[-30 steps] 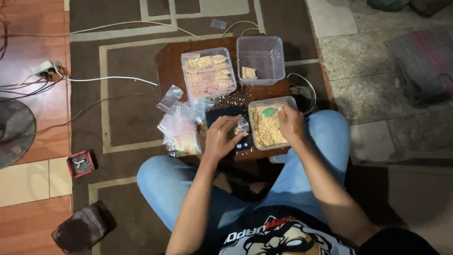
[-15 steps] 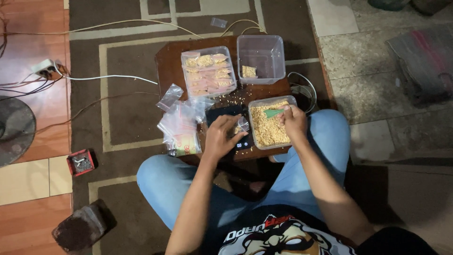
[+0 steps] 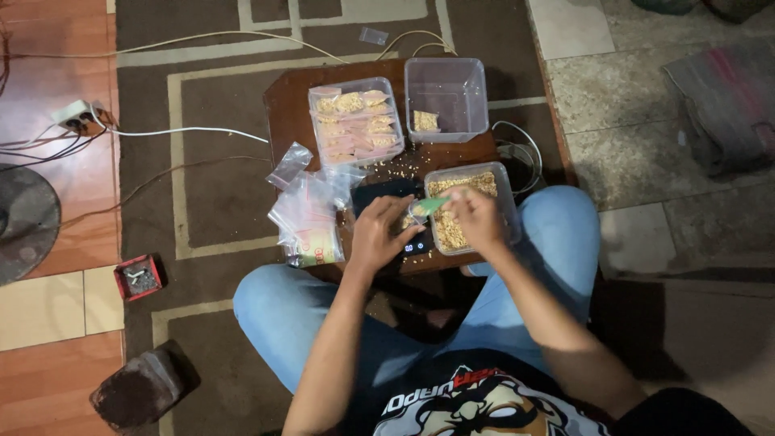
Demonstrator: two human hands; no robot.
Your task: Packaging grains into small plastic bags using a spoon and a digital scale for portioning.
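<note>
A: Your right hand [image 3: 476, 216] pinches a green scoop [image 3: 429, 207], tipped toward 9 o'clock. Why so low?

B: It sits just above the scale [image 3: 395, 218], so grains drop short. Your left hand [image 3: 375, 236] rests on the scale, fingers curled around something small, likely a bag; I cannot tell for sure.

A: And the grain tub [image 3: 470, 206]?

B: At 3 o'clock of the scale, touching it, within scoop reach. Filled packets fill the tub [image 3: 355, 121] at 12 o'clock on the counter [image 3: 286, 105]; spare bags [image 3: 311, 218] lie at 9 o'clock.

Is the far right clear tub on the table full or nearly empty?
Nearly empty. The far right tub shows a bare bottom with only one small filled packet lying inside.
</note>
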